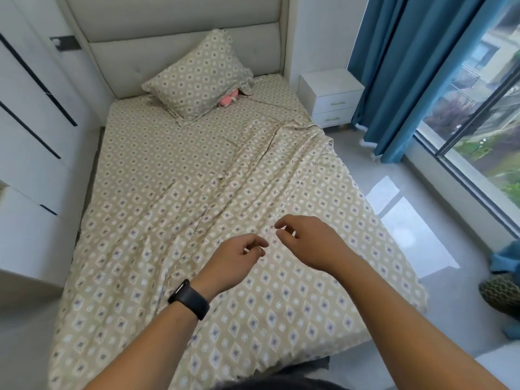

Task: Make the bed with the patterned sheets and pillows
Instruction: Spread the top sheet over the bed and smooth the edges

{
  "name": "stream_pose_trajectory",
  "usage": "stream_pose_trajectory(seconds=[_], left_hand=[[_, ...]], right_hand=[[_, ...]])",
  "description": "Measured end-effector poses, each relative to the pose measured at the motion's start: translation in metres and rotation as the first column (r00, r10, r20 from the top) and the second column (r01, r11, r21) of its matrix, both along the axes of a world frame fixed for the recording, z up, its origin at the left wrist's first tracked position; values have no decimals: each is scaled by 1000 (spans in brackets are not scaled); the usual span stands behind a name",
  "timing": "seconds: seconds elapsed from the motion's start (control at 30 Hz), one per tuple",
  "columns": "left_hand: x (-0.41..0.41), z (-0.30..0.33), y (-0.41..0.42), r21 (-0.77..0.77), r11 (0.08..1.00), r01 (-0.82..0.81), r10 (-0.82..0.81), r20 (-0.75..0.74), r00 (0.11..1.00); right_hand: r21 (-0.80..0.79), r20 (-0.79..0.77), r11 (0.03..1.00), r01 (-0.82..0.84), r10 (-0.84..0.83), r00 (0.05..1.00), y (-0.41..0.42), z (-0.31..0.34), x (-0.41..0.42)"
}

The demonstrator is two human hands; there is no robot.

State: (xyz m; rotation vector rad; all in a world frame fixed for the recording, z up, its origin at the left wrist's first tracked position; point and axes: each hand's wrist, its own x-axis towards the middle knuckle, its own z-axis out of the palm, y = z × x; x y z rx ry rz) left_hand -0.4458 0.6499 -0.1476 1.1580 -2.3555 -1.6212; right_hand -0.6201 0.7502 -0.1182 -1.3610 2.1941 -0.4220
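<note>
A beige patterned top sheet (174, 249) lies spread over the bed, wrinkled in long folds down the middle and right side. One matching pillow (197, 77) leans against the padded headboard (174, 32), partly covering a pink soft toy (228, 99). My left hand (233, 261), with a black wristband, hovers over the foot end of the sheet with fingers loosely curled, holding nothing. My right hand (306, 240) hovers just beside it, fingers also loosely curled and empty.
White wardrobe doors (31, 130) stand close along the bed's left side. A white nightstand (332, 97) sits at the right of the headboard, beside blue curtains (416, 74) and a large window (484, 114). A patterned cushion (501, 294) lies on the floor at the right.
</note>
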Motion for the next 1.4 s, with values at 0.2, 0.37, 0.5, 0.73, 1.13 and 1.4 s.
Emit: stream_pose_trajectory(seconds=[0.2, 0.37, 0.5, 0.73, 1.13, 1.4], left_hand=[[-111, 15, 53, 9, 999, -37, 37, -31, 999], [-170, 24, 77, -9, 1000, -19, 18, -34, 999], [-208, 25, 90, 4, 1000, 28, -28, -86, 996], [-281, 23, 119, -19, 998, 54, -55, -66, 996], [-484, 37, 199, -82, 983, -162, 158, -53, 986], [-512, 29, 223, -52, 953, -298, 297, -35, 954]], right_hand=[[-1, -62, 999, -49, 48, 997, 39, 13, -117], [-65, -39, 998, -4, 2, 999, 72, 19, -166], [-40, -42, 998, 42, -44, 998, 101, 19, -199], [-46, -63, 996, 75, -78, 995, 140, 15, -281], [-122, -115, 965, -231, 218, 969, 171, 36, -490], [-126, -62, 927, -352, 347, 936, 181, 24, -525]])
